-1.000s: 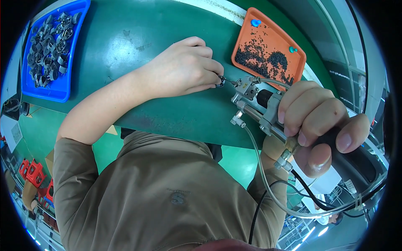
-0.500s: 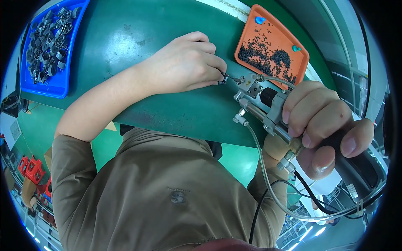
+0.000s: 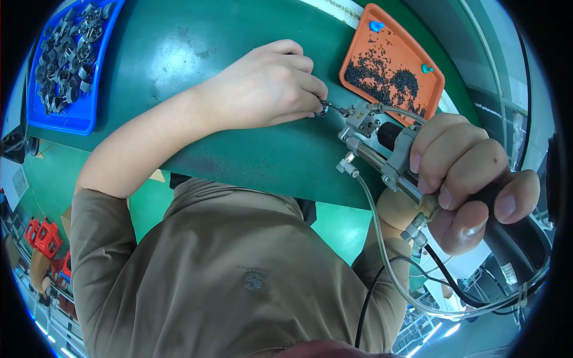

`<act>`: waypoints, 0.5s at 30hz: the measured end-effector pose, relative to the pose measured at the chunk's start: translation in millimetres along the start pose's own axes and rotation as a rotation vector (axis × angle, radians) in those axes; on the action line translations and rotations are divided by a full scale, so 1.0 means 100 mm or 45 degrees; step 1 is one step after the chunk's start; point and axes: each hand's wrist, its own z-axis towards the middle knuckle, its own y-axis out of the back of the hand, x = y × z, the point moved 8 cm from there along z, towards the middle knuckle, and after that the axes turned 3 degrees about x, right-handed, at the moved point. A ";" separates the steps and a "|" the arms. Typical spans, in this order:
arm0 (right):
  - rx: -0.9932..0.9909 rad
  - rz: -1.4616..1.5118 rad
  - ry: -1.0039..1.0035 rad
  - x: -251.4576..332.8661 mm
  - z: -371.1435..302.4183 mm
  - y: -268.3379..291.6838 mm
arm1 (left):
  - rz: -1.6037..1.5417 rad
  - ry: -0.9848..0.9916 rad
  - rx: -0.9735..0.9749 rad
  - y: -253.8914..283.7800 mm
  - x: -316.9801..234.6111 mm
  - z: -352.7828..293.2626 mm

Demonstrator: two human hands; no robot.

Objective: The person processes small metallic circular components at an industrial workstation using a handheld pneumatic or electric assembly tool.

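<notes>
Left hand [image 3: 268, 83] pinches a small metal part [image 3: 323, 108] on the tabletop [image 3: 239, 149]; right hand [image 3: 471, 185] grips the powered screwdriver [image 3: 382, 143], its bit at the part, fastening apparently unfinished.

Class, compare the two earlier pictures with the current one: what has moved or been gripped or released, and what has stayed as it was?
Hardly anything. The left hand still pinches the small metal part on the green table, and the right hand still grips the powered screwdriver, its tip at that part. Nothing was picked up or let go. The orange tray of screws and the blue bin keep their places; the view only shifts slightly.
</notes>
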 end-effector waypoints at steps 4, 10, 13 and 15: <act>-0.025 0.040 -0.012 -0.01 0.02 0.00 | -0.006 -0.011 -0.002 0.02 -0.01 0.01; -0.226 -0.083 -0.211 -0.01 0.08 -0.02 | 0.043 -0.036 0.089 0.01 -0.02 0.06; -0.160 -0.087 -0.159 0.00 0.07 -0.05 | -0.014 -0.012 0.066 -0.03 0.00 0.00; -0.136 -0.072 -0.082 0.14 0.03 0.06 | -0.014 -0.020 0.024 0.00 -0.02 0.00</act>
